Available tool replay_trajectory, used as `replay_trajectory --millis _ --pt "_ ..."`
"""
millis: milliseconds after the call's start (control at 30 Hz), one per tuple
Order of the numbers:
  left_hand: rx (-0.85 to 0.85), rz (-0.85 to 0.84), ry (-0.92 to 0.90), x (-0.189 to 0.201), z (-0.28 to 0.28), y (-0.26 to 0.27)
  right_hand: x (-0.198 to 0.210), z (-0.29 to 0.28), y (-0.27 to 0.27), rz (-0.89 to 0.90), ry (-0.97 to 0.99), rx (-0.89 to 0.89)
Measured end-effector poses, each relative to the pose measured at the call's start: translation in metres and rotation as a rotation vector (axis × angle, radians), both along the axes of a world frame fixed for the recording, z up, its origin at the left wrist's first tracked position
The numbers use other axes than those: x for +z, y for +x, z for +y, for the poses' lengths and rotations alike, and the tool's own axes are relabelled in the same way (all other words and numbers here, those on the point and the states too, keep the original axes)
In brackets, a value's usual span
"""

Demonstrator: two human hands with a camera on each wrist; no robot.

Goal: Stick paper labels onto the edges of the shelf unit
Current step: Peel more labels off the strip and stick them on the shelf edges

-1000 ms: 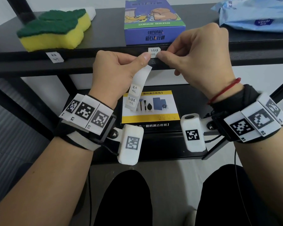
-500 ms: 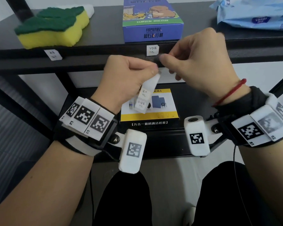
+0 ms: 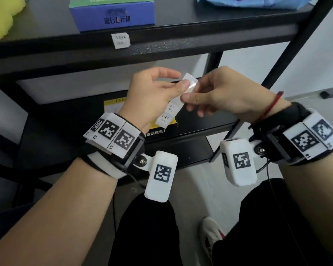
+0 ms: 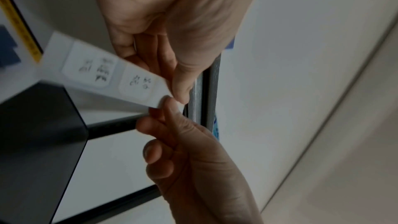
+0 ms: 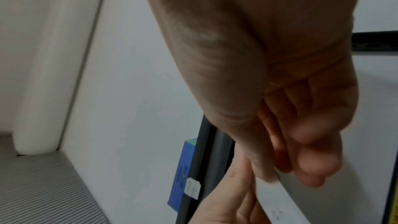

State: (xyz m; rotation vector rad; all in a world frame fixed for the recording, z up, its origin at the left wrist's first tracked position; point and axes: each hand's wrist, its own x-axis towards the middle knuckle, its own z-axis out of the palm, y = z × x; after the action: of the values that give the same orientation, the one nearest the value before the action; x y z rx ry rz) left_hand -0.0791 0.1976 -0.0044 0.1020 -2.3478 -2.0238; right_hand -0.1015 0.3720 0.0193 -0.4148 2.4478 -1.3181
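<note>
Both grips meet on the label strip (image 3: 173, 100) below the upper shelf edge (image 3: 161, 48). My left hand (image 3: 152, 95) pinches the strip between thumb and forefinger near its top; my right hand (image 3: 225, 95) pinches its bare upper end from the 3 o'clock side. Two handwritten labels sit on the lower part of the strip, which hangs toward 7 o'clock. One label (image 3: 120, 40) is stuck on the shelf edge at 11 o'clock from my hands, just under the blue box (image 3: 113, 14). A yellow sponge (image 3: 0, 22) lies far toward 10 o'clock.
</note>
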Motion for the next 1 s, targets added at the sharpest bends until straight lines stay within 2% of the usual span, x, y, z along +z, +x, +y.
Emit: replay_trajectory --millis 100,267,400,533,667,800,1000 --pt "-0.038 -0.038 0.042 -0.009 0.014 -0.007 -0.003 0.012 0.0 0.017 -0.019 -0.077" --pt "-0.097 -0.111 -0.029 -0.028 0.015 -0.014 -0.011 0.021 -0.007 0.111 0.059 -0.147" --pt "-0.052 -0.147 -0.008 -0.03 0.007 -0.014 -0.019 0.009 -0.012 0.308 0.185 -0.151" --pt "0.031 -0.17 0.043 -0.031 0.0 -0.017 -0.018 0.0 -0.012 0.502 0.204 -0.078" --pt "0.043 -0.21 0.157 -0.03 0.003 -0.02 -0.023 -0.003 -0.013 0.57 0.255 0.013" --pt "0.05 -0.255 0.252 -0.024 0.007 -0.023 -0.026 0.001 -0.017 0.6 0.256 0.011" --pt "0.063 -0.272 0.259 -0.018 0.012 -0.029 -0.027 0.006 -0.022 0.643 0.229 0.002"
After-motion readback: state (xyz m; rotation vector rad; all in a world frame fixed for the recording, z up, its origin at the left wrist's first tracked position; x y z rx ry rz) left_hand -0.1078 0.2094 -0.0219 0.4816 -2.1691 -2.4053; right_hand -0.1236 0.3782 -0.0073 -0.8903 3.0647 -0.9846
